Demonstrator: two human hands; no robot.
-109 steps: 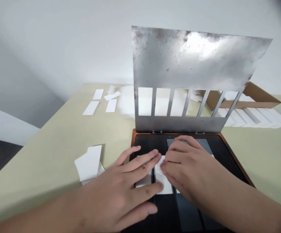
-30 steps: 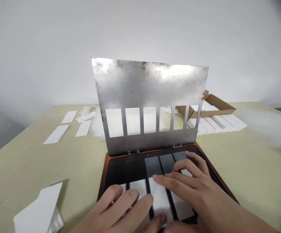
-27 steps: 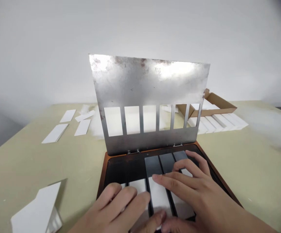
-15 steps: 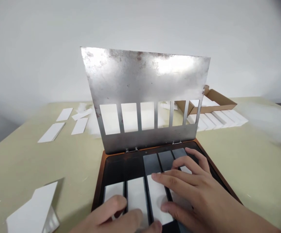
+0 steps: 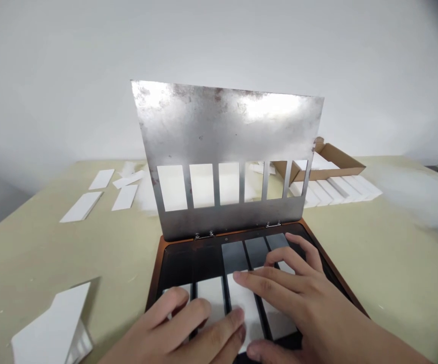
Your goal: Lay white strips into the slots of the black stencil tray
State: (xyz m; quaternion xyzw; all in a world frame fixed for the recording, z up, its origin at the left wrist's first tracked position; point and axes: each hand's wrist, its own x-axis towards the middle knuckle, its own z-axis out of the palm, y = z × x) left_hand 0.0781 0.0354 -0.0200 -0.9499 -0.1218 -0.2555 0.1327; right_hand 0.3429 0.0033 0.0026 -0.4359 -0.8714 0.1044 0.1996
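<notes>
At the left of the desk [image 5: 21, 263], a pile of white cards [image 5: 52, 323] lies well apart from the tray. The left hand [image 5: 177, 316] rests flat, its grip released, on white strips [image 5: 211, 298] in the left channels of a dark, copper-rimmed tray [image 5: 153, 298]. The right hand [image 5: 294, 290], fingers spread and unclenched, presses the strips beside them, near the tray's right edge. Bare dark channel ends lie open above, below a hinged, slotted steel plate [image 5: 226, 131] standing at the tray's far edge.
</notes>
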